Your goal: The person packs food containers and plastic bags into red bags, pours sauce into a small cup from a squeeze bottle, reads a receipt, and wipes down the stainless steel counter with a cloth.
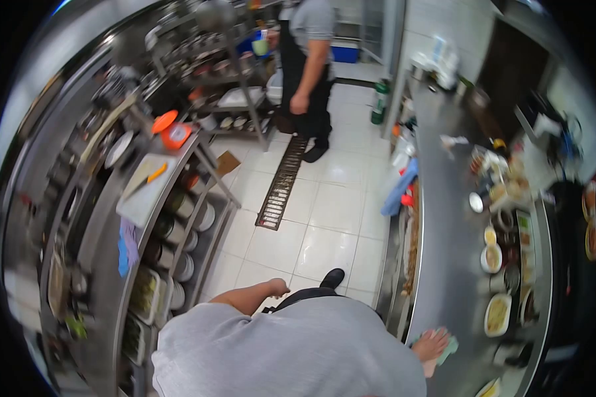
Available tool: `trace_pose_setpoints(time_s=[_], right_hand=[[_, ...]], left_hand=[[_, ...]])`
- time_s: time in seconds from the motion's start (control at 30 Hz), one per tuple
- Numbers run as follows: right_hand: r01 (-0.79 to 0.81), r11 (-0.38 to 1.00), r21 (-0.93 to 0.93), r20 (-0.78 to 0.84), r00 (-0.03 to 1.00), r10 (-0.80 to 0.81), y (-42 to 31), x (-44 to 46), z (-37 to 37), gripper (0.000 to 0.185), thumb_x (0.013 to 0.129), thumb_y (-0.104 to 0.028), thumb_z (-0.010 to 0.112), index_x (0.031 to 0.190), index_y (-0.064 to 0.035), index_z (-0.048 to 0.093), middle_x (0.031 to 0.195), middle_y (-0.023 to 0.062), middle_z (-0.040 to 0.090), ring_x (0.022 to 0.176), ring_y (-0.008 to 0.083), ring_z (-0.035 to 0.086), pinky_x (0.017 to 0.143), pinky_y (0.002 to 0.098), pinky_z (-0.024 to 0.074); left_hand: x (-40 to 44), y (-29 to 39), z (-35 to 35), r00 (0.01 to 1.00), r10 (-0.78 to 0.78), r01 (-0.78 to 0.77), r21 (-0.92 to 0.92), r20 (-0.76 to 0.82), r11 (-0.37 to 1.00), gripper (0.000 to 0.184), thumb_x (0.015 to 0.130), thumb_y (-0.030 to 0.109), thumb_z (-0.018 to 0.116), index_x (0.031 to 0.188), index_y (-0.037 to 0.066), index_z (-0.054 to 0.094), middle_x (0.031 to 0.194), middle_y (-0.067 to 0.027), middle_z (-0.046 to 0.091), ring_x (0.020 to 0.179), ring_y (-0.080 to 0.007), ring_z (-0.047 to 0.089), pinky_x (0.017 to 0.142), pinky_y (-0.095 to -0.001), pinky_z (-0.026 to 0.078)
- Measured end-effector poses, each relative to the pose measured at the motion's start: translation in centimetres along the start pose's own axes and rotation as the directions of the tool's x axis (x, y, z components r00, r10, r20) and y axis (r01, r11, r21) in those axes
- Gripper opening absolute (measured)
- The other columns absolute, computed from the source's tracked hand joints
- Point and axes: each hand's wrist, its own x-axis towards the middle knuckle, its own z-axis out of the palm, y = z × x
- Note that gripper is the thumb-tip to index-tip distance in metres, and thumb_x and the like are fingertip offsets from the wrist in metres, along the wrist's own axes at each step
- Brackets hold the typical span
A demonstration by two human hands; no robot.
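Observation:
My right hand (430, 344) presses down on a pale green and pink cloth (449, 349) on the steel counter (437, 264) to my right. The cloth shows past the fingertips and beneath the palm. My left hand (279, 286) hangs in front of my body over the floor, its fingers curled in. Nothing shows in it, and it touches no surface. Beyond the right hand, toward the counter's far side, stands a white dish of food (497, 315).
On the left bench lie a cutting board (136, 208) with an orange-handled knife (153, 175) and an orange kitchen scale (174, 134). Another person (304, 73) stands ahead beside a floor drain grate (281, 188), holding a green cup (261, 46). Blue cloth (400, 188) hangs at the right counter's edge.

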Motion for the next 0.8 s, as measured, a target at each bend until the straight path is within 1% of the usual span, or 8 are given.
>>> trace_pose_setpoints(time_s=[0.03,0.07,0.13,0.23,0.37,0.47,0.57,0.8], right_hand=[[0.004,1.000,-0.026,0.025,1.000,-0.003,0.3,-0.1,0.2,0.045,0.092,-0.032,0.048,0.132,-0.0127,0.045,0.143,0.0123,0.037,0.131,0.0354,0.032,0.104,0.0495,0.0267],[-0.012,0.998,-0.056,0.059,0.998,0.015,0.2,-0.5,0.0,0.045,0.092,-0.032,0.048,0.133,-0.0128,0.044,0.143,0.0123,0.036,0.131,0.0357,0.031,0.104,0.0498,0.0267],[0.049,0.998,-0.038,0.082,0.996,-0.045,-0.8,-0.8,-0.8,0.046,0.092,-0.032,0.048,0.133,-0.0132,0.044,0.144,0.0123,0.035,0.131,0.0358,0.031,0.104,0.0500,0.0268],[0.133,0.990,-0.035,0.078,0.988,-0.130,-2.3,-0.3,-0.9,0.045,0.092,-0.031,0.047,0.133,-0.0132,0.045,0.143,0.0126,0.036,0.131,0.0362,0.031,0.104,0.0502,0.0268],[0.233,0.972,0.006,0.001,0.972,-0.233,-2.9,0.6,0.5,0.043,0.092,-0.030,0.047,0.130,-0.0127,0.047,0.141,0.0130,0.039,0.130,0.0371,0.032,0.104,0.0508,0.0270],[0.229,0.973,0.002,-0.031,0.973,-0.229,-3.0,0.4,0.5,0.041,0.092,-0.030,0.046,0.129,-0.0124,0.049,0.139,0.0129,0.041,0.130,0.0372,0.033,0.104,0.0511,0.0275],[0.237,0.972,-0.006,-0.032,0.971,-0.237,-3.0,0.4,0.5,0.041,0.093,-0.031,0.046,0.129,-0.0124,0.049,0.139,0.0127,0.041,0.129,0.0370,0.034,0.103,0.0509,0.0281],[0.243,0.970,0.025,-0.038,0.970,-0.242,-3.1,0.2,0.1,0.041,0.093,-0.033,0.045,0.129,-0.0125,0.049,0.140,0.0125,0.040,0.130,0.0368,0.034,0.104,0.0506,0.0276]], left_hand=[[-0.2,-0.8,0.8,0.996,-0.066,0.064,0.039,0.052,0.997,0.038,0.085,0.033,0.056,0.077,-0.002,0.067,0.072,-0.0149,0.067,0.055,-0.0231,0.065,0.051,-0.0383,0.053],[-0.8,-1.6,1.6,0.995,-0.073,0.069,0.044,0.075,0.997,0.038,0.085,0.035,0.055,0.080,-0.001,0.067,0.074,-0.0133,0.067,0.058,-0.0228,0.065,0.053,-0.0393,0.053],[-1.4,-2.5,1.8,0.989,-0.078,0.066,0.099,0.123,0.993,0.040,0.087,0.037,0.053,0.086,-0.001,0.066,0.079,-0.0103,0.068,0.064,-0.0224,0.066,0.058,-0.0413,0.054],[-1.2,-3.7,2.7,0.979,-0.182,0.181,0.013,0.098,0.983,0.042,0.087,0.038,0.052,0.082,-0.001,0.066,0.079,-0.0104,0.068,0.067,-0.0228,0.067,0.059,-0.0423,0.054],[-0.6,-4.3,3.5,0.987,-0.144,0.145,-0.014,0.068,0.989,0.042,0.087,0.038,0.053,0.078,-0.001,0.066,0.076,-0.0100,0.068,0.063,-0.0232,0.066,0.057,-0.0422,0.054],[-0.3,-3.8,3.9,0.993,-0.105,0.108,-0.067,0.045,0.992,0.041,0.086,0.038,0.053,0.076,0.000,0.066,0.074,-0.0101,0.068,0.060,-0.0237,0.066,0.055,-0.0418,0.053],[-0.7,-2.3,3.9,0.995,-0.090,0.092,-0.051,0.038,0.994,0.039,0.084,0.034,0.056,0.070,-0.001,0.065,0.065,-0.0125,0.064,0.055,-0.0223,0.065,0.053,-0.0396,0.053],[-0.8,-2.6,3.7,0.997,-0.063,0.063,-0.004,0.042,0.998,0.042,0.086,0.039,0.054,0.076,0.000,0.066,0.072,-0.0114,0.065,0.060,-0.0213,0.066,0.053,-0.0437,0.052]])
